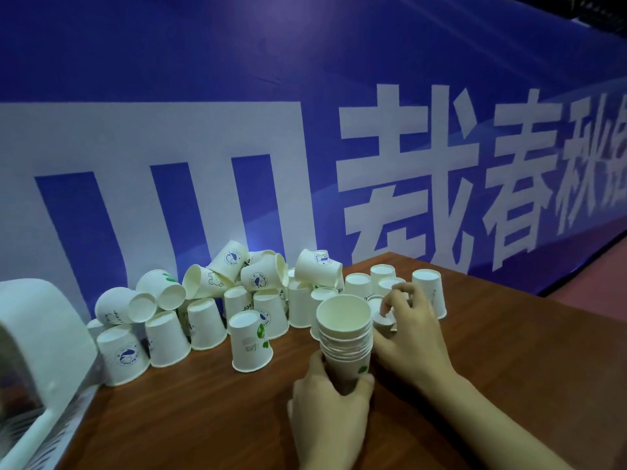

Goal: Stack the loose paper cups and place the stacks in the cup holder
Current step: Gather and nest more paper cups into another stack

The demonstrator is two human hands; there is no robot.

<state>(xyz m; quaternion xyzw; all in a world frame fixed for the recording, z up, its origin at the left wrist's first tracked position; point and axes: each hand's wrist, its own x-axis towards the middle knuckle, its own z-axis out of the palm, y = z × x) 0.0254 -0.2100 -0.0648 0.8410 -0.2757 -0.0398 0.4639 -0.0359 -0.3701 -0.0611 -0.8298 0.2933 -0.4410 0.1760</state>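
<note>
Your left hand [330, 398] has a firm grip round the lower part of a stack of nested paper cups [345, 337], mouth up, fingers and thumb curled about its base just above the brown worktop [190, 415]. Your right hand [412, 337] reaches in just beyond the stack, fingers bent down over an upturned cup [383, 318] that sits right beside the stack's rim; its fingertips look to be closing on that cup, though whether they truly pinch it or only touch it you cannot tell from here. Behind your right hand stand more upside-down cups, one tall one [430, 290] at the far edge and a small cluster [369, 283] near it. To the left lies the big heap of loose cups [217, 300], some standing upside down, some tipped on their sides atop the others; one upside-down cup with a green leaf print [251, 340] stands nearest you, apart from the stack. At the far left edge a white plastic piece [44, 337] juts in beside the worktop; what it is cannot be told. A blue banner with large white characters [407, 171] fills the background.
</note>
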